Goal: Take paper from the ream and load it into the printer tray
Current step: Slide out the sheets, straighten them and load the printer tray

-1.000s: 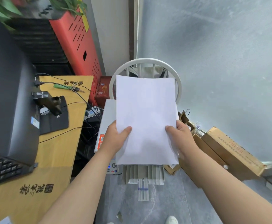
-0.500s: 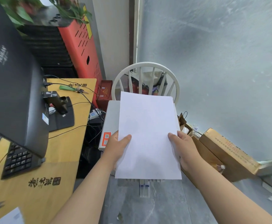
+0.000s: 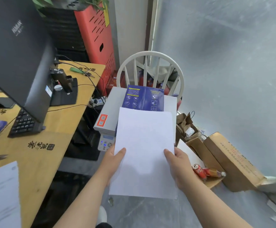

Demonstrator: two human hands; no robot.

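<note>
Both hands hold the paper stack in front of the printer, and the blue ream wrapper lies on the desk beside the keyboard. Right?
Not quite. The head view shows the blue ream wrapper lying on top of the printer, not on the desk. Left hand and right hand do hold the paper stack.

We see a white spindle-back chair [image 3: 150,55], yellow wooden desk [image 3: 60,119], black keyboard [image 3: 23,124], red perforated cabinet [image 3: 96,37], brown cardboard box [image 3: 232,160], crushed red can [image 3: 199,171]
</note>
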